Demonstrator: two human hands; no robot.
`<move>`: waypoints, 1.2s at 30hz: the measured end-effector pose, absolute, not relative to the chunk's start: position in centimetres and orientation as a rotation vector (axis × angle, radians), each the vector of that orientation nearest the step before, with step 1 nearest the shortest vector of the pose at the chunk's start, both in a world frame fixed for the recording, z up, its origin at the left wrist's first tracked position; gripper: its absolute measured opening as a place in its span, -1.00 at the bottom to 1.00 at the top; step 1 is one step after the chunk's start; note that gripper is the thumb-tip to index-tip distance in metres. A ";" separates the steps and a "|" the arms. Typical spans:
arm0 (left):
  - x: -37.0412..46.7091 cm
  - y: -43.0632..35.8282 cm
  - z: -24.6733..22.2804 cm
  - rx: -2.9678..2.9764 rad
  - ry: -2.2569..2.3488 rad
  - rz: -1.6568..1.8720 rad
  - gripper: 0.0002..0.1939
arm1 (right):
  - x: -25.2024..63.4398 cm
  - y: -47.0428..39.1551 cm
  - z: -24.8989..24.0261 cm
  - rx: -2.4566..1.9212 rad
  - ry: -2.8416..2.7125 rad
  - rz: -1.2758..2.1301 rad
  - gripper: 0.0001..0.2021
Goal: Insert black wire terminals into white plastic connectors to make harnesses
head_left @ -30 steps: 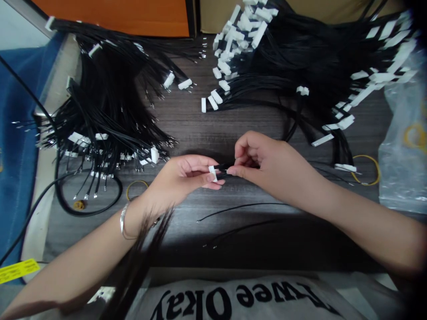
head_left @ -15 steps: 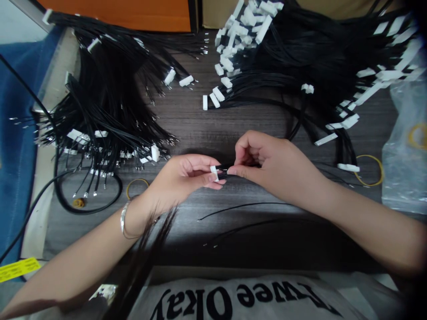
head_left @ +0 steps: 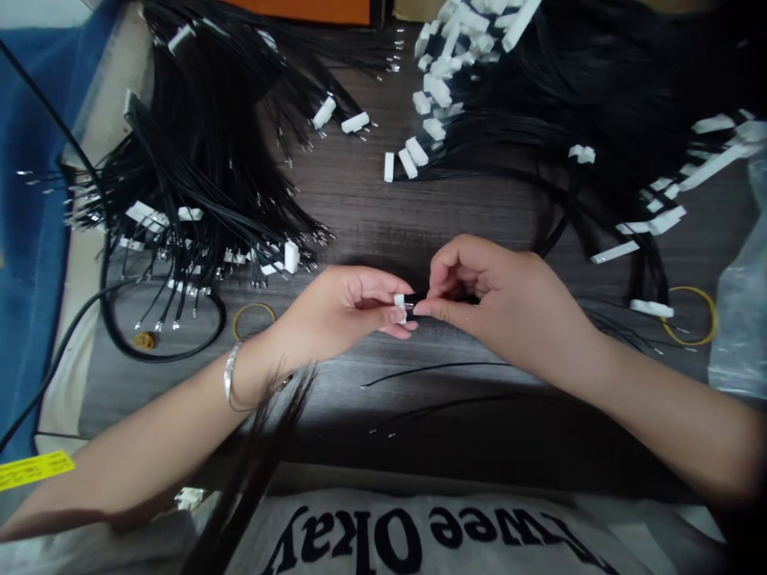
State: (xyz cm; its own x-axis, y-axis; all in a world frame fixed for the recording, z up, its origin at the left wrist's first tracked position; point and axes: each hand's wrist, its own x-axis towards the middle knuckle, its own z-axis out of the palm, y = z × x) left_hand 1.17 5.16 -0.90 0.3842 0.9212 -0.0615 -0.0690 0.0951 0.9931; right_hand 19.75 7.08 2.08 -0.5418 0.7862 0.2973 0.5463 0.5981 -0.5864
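Observation:
Between thumb and fingers of my left hand (head_left: 363,307) is a small white connector housing (head_left: 400,301), its back turned toward my right hand. My right hand (head_left: 479,287) pinches thin black wires (head_left: 419,299) close beside the housing. A bright metal wire end shows between the right fingertips and the housing; whether it sits inside cannot be told. Most of the held wires are hidden behind my right hand and trail off to the right. On the table below my hands lie several loose black wires (head_left: 437,366) with crimped metal tips.
A heap of black wires (head_left: 197,136) with metal ends and white connectors lies left. Another bundle with white connectors (head_left: 437,88) spreads at back right. Yellow rubber bands (head_left: 713,319), a thick black cable (head_left: 103,263) and a clear plastic bag (head_left: 740,311) are around the table.
My right fingertips have come nearer the white connector, and less wire shows between the hands. The whole view has shifted slightly, so the table things sit a little differently in the picture.

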 end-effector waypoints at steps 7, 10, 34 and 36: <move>1.0 5.4 -1.6 1.240 0.816 0.960 -0.85 | 19.7 7.0 1.8 -1.051 -2.284 0.519 -0.83; 1.0 5.5 -1.5 1.249 0.819 0.955 -0.85 | 19.7 6.9 1.8 -1.084 -2.293 0.533 -0.80; 1.6 5.1 -1.3 1.287 0.889 1.014 -0.82 | 19.7 6.1 2.3 -1.130 -2.346 0.455 -0.78; 1.8 5.0 -1.3 1.298 0.904 1.026 -0.82 | 19.4 6.1 1.7 -1.113 -2.323 0.412 -0.80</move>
State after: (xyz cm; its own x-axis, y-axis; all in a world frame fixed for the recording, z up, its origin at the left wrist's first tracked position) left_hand 1.77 5.01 -1.33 0.3115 0.9496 0.0346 -0.0850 -0.0085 0.9963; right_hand 19.42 6.12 1.70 -0.5223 0.7874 0.3273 0.6268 0.6148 -0.4787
